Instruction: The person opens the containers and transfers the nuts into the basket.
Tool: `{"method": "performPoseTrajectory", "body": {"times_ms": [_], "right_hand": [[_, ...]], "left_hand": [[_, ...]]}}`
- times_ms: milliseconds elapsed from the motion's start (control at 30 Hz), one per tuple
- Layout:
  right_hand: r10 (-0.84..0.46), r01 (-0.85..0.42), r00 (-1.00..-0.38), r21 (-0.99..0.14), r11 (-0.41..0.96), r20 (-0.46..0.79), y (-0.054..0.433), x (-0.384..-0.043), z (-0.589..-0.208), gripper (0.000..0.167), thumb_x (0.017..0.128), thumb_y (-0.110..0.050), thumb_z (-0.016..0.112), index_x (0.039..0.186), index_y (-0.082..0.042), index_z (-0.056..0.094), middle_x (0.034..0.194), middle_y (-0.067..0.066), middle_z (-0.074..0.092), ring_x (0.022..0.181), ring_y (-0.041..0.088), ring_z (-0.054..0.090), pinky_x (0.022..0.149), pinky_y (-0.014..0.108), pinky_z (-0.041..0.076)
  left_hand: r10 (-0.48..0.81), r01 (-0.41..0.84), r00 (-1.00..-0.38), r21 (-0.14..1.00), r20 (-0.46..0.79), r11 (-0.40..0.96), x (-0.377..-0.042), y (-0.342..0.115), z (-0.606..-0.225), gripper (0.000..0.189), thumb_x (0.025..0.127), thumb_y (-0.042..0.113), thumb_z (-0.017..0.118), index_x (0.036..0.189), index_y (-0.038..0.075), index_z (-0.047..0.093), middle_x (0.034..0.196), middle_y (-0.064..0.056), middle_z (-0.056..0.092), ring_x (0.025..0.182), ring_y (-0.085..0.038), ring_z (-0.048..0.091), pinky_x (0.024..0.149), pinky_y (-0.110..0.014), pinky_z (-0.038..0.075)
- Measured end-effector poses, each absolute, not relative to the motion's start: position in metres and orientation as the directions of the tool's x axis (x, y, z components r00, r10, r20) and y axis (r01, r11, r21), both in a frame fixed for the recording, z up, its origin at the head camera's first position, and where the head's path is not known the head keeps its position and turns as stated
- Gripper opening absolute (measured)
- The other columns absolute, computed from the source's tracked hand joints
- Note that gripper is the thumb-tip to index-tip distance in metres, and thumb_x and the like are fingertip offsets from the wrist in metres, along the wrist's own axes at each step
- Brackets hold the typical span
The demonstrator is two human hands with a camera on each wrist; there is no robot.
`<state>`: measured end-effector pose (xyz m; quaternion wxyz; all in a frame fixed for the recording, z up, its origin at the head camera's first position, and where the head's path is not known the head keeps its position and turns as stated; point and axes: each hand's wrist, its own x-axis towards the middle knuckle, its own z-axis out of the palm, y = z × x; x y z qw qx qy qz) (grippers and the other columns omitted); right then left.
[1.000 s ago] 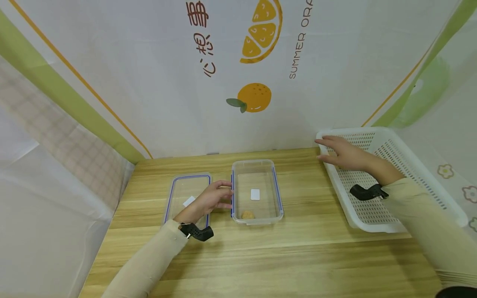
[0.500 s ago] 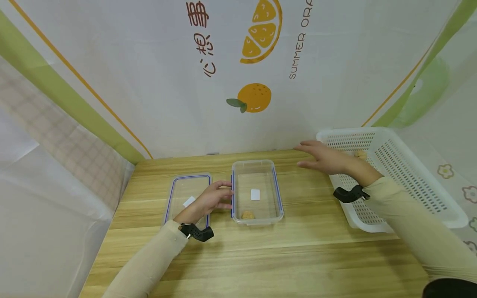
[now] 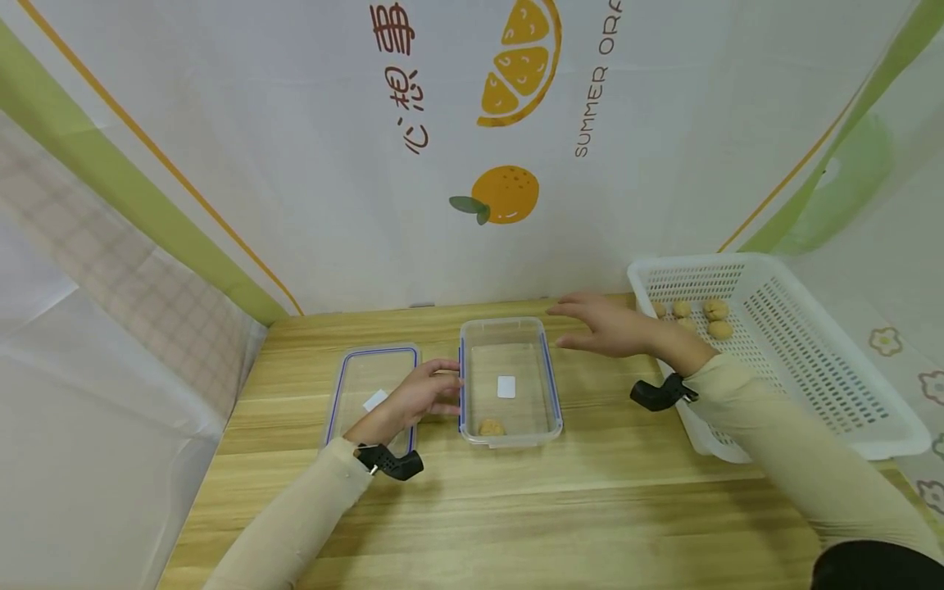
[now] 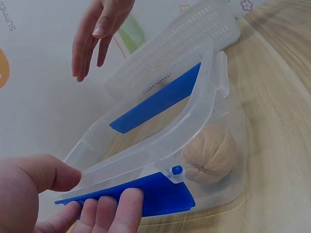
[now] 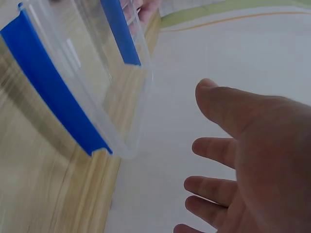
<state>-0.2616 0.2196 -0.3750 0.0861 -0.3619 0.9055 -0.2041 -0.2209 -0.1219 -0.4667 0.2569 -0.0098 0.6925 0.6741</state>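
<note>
A clear plastic box (image 3: 509, 344) with blue side latches stands on the table without its lid. One walnut (image 4: 210, 153) lies in its near left corner. My left hand (image 3: 420, 392) rests at the box's left side, fingertips touching the blue latch (image 4: 165, 194) and thumb beside the rim. To the right of the box, my right hand (image 3: 608, 325) is held in the air with fingers spread and nothing in it. In the right wrist view, its fingers (image 5: 214, 150) point toward the box.
A white perforated basket (image 3: 811, 393) at the right holds several walnuts (image 3: 715, 310), partly behind my right forearm. The blue-edged lid (image 3: 379, 369) lies flat to the left, partly under my left hand and wrist. A printed curtain (image 3: 332, 246) closes off the back.
My right hand has moved left from over the basket to beside the box, uncovering the walnuts in the basket. The left hand and box have stayed in place.
</note>
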Motion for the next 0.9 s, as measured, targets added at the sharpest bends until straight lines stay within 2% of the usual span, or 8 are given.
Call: {"method": "performPoseTrajectory", "body": {"times_ms": [200, 633, 733, 900], "right_hand": [[-0.722, -0.627, -0.691, -0.466, 0.624, -0.037, 0.206, -0.262, -0.377, 0.057, 0.102, -0.029, 0.064, 0.149, 0.0, 0.048, 0.154, 0.028, 0.04, 0.143, 0.047, 0.035, 0.118, 0.064, 0.032], [-0.814, -0.605, -0.57, -0.612, 0.509, -0.114, 0.181, -0.267, -0.385, 0.052, 0.102, -0.032, 0.064, 0.148, -0.011, 0.053, 0.153, 0.011, 0.048, 0.146, 0.036, 0.035, 0.12, 0.058, 0.032], [-0.839, -0.583, -0.525, -0.66, 0.475, -0.141, 0.175, -0.27, -0.384, 0.048, 0.102, -0.028, 0.065, 0.146, -0.012, 0.055, 0.152, 0.008, 0.05, 0.145, 0.033, 0.038, 0.12, 0.056, 0.034], [-0.874, -0.525, -0.445, -0.734, 0.43, -0.194, 0.166, -0.276, -0.385, 0.044, 0.101, -0.011, 0.064, 0.144, -0.008, 0.056, 0.149, 0.009, 0.053, 0.141, 0.031, 0.044, 0.118, 0.056, 0.037]], "left_hand": [[0.329, -0.364, -0.867, 0.927, -0.373, 0.092, -0.22, -0.121, -0.466, 0.049, 0.098, 0.004, 0.057, 0.144, -0.005, 0.043, 0.117, -0.016, 0.057, 0.096, -0.021, 0.06, 0.081, -0.037, 0.065], [0.338, -0.356, -0.866, 0.929, -0.367, 0.097, -0.22, -0.122, -0.466, 0.049, 0.099, 0.005, 0.056, 0.145, -0.005, 0.042, 0.122, -0.019, 0.055, 0.099, -0.022, 0.059, 0.083, -0.038, 0.065], [0.341, -0.355, -0.866, 0.929, -0.367, 0.099, -0.22, -0.122, -0.466, 0.049, 0.099, 0.006, 0.056, 0.145, -0.006, 0.042, 0.123, -0.019, 0.055, 0.1, -0.022, 0.059, 0.083, -0.038, 0.065], [0.344, -0.356, -0.864, 0.929, -0.367, 0.1, -0.221, -0.122, -0.466, 0.049, 0.099, 0.007, 0.056, 0.145, -0.006, 0.042, 0.123, -0.019, 0.055, 0.1, -0.023, 0.06, 0.083, -0.039, 0.064]]}}
